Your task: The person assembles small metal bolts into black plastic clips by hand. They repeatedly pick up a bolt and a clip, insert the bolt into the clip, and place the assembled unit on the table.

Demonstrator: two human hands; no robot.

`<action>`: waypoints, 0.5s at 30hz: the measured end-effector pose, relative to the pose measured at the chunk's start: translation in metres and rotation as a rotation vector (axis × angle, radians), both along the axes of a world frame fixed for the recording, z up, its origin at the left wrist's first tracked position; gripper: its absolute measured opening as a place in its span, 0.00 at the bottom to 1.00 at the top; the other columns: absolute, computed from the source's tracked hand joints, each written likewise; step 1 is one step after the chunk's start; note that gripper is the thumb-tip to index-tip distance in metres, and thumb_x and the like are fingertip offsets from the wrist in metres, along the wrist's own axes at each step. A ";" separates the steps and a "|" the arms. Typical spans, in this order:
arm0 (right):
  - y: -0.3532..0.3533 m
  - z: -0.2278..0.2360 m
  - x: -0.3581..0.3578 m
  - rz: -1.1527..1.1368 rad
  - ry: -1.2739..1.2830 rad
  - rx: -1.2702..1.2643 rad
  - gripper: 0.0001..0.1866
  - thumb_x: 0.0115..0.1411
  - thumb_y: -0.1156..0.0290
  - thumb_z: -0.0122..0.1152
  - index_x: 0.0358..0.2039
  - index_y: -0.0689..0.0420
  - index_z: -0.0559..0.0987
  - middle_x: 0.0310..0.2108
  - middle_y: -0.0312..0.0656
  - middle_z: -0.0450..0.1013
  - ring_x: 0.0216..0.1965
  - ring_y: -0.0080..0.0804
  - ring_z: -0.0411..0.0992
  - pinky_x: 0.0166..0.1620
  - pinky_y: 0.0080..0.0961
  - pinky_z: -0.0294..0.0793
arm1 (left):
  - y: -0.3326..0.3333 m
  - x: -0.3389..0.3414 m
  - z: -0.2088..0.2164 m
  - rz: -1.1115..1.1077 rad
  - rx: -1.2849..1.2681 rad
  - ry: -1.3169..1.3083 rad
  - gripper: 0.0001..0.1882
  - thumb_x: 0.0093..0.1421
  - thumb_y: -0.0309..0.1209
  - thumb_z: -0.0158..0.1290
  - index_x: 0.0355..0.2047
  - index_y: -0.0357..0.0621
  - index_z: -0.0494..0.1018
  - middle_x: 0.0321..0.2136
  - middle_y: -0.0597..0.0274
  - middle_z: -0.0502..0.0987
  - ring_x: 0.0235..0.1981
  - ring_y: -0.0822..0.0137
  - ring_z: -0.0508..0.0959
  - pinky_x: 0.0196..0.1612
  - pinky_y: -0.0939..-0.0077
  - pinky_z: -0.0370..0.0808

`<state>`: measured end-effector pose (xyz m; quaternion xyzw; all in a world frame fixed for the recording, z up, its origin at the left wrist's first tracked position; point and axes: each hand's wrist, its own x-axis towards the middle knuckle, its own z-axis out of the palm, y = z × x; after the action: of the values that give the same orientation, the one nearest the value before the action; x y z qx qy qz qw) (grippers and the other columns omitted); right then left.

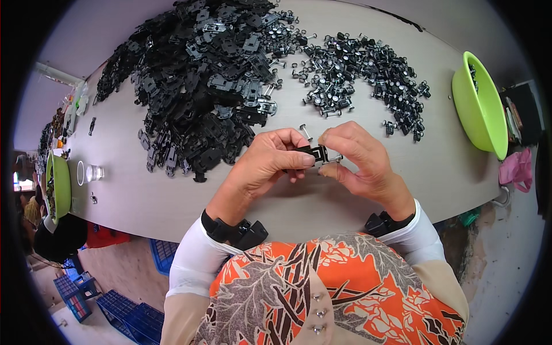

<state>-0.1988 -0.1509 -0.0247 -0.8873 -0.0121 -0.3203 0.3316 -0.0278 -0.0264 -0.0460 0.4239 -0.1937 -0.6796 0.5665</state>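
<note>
My left hand (261, 158) pinches a small black plastic toy-car chassis (315, 152) between thumb and fingers, over the near middle of the table. At the chassis's right end, my right hand (365, 158) curls thumb and forefinger around a small wheel axle (334, 158), a silver rod with wheels. Whether that axle is seated in the chassis cannot be made out. Just beyond the hands another wheel axle (306, 133) shows, close to the left fingers. Tape-like wraps cover some right fingertips.
A large heap of black chassis (195, 86) covers the table's far left; a pile of wheel axles (362, 72) lies right of it. Green basins stand at the right (480, 106) and left (59, 187) edges. A clear cup (91, 172) is at left, blue crates (123, 313) below.
</note>
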 end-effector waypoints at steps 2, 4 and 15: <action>0.004 0.001 0.002 0.004 0.011 -0.030 0.28 0.39 0.79 0.69 0.45 0.58 0.74 0.36 0.42 0.73 0.35 0.40 0.72 0.36 0.30 0.73 | -0.001 -0.004 -0.002 -0.005 0.016 0.040 0.08 0.54 0.26 0.60 0.32 0.42 0.73 0.24 0.66 0.76 0.20 0.76 0.74 0.21 0.85 0.69; 0.008 0.001 0.003 -0.017 0.033 -0.052 0.27 0.40 0.79 0.69 0.45 0.59 0.74 0.36 0.41 0.73 0.35 0.40 0.72 0.35 0.30 0.73 | 0.000 -0.007 -0.004 0.005 0.022 0.067 0.07 0.55 0.29 0.59 0.31 0.42 0.73 0.24 0.66 0.76 0.20 0.76 0.73 0.22 0.86 0.68; 0.016 -0.012 -0.004 0.024 0.040 -0.017 0.24 0.42 0.79 0.68 0.42 0.59 0.73 0.33 0.40 0.71 0.32 0.39 0.71 0.33 0.29 0.73 | 0.005 -0.012 -0.010 -0.012 0.006 0.196 0.08 0.58 0.33 0.57 0.30 0.43 0.73 0.24 0.66 0.75 0.20 0.76 0.73 0.22 0.85 0.68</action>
<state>-0.2030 -0.1350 -0.0365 -0.8961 -0.0188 -0.2986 0.3278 -0.0395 -0.0214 -0.0562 0.3561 -0.1379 -0.7218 0.5772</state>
